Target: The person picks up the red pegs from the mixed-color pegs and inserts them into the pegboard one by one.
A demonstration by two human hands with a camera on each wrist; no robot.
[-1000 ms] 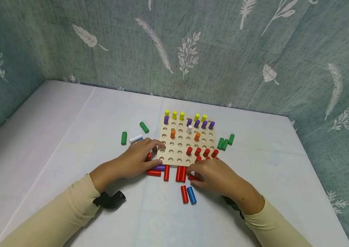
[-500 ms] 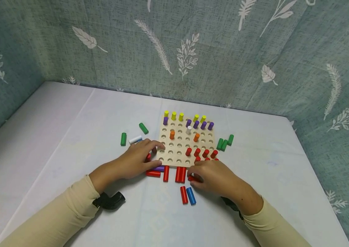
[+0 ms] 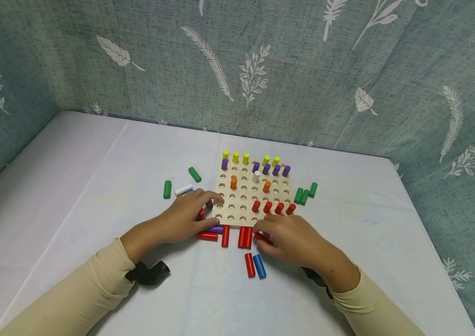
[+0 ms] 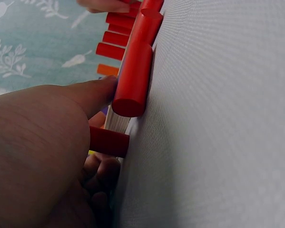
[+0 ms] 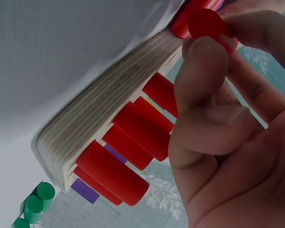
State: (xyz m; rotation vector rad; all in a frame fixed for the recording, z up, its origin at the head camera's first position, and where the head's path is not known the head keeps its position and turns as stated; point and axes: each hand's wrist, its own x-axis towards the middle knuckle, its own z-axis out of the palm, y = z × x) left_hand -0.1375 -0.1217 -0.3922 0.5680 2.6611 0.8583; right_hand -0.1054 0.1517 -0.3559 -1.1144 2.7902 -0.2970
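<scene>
A light wooden pegboard [image 3: 248, 193] lies mid-table with coloured pegs standing in some holes. My left hand [image 3: 182, 215] rests at its left edge, thumb [image 4: 97, 92] by the near corner and index finger on top. In the left wrist view, a red peg [image 4: 110, 141] lies beneath that hand, beside the board. Just off the board's near side, my right hand [image 3: 294, 239] pinches a red peg [image 5: 206, 23] between thumb and fingers. Upright red pegs [image 3: 267, 207] stand in the board's near right part, partly covered by this hand.
Loose red pegs [image 3: 245, 237] lie along the board's near side, with a purple peg [image 3: 215, 229] among them. Closer lie a red peg [image 3: 249, 265] and a blue peg [image 3: 259, 266]. Green pegs [image 3: 304, 197] lie right; a white peg [image 3: 183, 190] and more green lie left.
My right hand has shifted slightly up toward the board, with the pinched red peg tilting a little. The left hand stays in place.
</scene>
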